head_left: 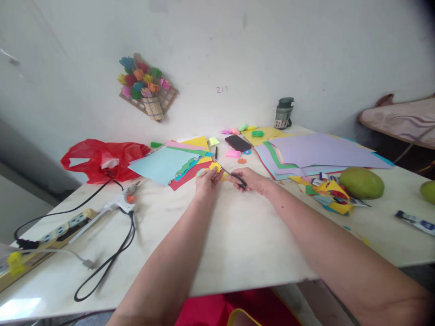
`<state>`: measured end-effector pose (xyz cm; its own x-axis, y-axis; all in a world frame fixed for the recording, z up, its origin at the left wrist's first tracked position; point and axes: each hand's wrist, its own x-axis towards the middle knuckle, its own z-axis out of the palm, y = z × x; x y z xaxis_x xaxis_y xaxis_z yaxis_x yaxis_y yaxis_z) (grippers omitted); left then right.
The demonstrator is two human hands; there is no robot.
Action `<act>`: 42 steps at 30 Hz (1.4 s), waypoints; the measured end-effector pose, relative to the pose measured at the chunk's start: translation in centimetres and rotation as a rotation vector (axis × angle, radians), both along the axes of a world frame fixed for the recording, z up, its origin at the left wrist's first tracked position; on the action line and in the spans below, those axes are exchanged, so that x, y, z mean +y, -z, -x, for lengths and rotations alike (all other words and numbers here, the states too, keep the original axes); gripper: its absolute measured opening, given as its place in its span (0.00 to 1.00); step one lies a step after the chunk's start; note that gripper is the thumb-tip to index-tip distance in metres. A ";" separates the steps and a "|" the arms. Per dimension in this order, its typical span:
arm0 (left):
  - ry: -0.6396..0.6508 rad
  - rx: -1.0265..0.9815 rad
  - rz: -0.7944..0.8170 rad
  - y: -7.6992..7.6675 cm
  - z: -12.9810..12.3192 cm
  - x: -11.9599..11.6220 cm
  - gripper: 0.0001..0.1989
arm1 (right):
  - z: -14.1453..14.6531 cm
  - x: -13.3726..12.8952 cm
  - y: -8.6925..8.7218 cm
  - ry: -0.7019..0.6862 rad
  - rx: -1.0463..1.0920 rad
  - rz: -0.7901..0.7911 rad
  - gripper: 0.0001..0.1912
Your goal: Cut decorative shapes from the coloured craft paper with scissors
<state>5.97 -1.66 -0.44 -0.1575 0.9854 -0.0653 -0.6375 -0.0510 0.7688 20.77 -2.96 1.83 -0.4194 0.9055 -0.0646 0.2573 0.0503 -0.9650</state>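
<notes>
My left hand pinches a small yellow piece of paper with a scalloped edge, above the middle of the table. Closed around the dark handles of a pair of scissors is my right hand. The metal blades point up and left, right beside the yellow paper; whether they touch it I cannot tell. Just beyond my left hand lie sheets of coloured paper, light blue on top, some with wavy cut edges. A small orange paper shape lies past the scissors.
A phone lies at the back. Right are a stack of large sheets, paper scraps and a green fruit. Left are a red plastic bag, a glue gun with its cord, and a power strip.
</notes>
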 end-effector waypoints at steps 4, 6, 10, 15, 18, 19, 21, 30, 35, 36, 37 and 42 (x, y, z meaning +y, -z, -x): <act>-0.001 -0.001 -0.004 0.1 0.0 0.1 0.05 | 0.0 0.1 0.1 0.002 -0.018 -0.024 0.15; -0.006 -0.001 -0.009 0.1 0.0 0.1 0.06 | 0.0 0.1 0.1 0.002 -0.018 -0.025 0.15; -0.010 -0.004 -0.008 0.1 0.0 0.0 0.07 | 0.0 0.2 0.3 0.000 -0.019 -0.026 0.15; 0.003 -0.001 -0.016 0.1 0.1 0.0 0.07 | -0.2 0.5 0.6 -0.007 -0.040 -0.036 0.15; 0.022 0.011 -0.027 0.2 0.2 0.1 0.07 | -0.7 0.8 0.8 -0.070 -0.043 -0.044 0.16; 0.035 0.014 -0.032 0.3 0.3 0.1 0.08 | -1.0 0.9 0.9 -0.093 -0.040 -0.049 0.16; 0.058 0.020 -0.046 0.4 0.4 0.1 0.08 | -1.4 1.1 1.0 -0.131 -0.027 -0.062 0.16; 0.101 0.082 -0.068 0.4 0.8 0.0 0.09 | -2.2 1.4 1.3 -0.178 -0.009 -0.075 0.17; 0.146 0.113 -0.087 0.7 0.9 0.1 0.10 | -2.3 1.3 1.0 -0.184 -0.035 -0.111 0.17; 0.153 0.115 -0.090 0.8 1.0 0.2 0.11 | -2.3 1.2 0.9 -0.183 -0.039 -0.114 0.17; 0.158 0.115 -0.093 0.8 1.0 0.2 0.11 | -2.3 1.2 0.9 -0.182 -0.043 -0.115 0.17; 0.168 0.114 -0.095 0.8 1.0 0.1 0.11 | -2.3 1.2 0.9 -0.173 -0.080 -0.126 0.16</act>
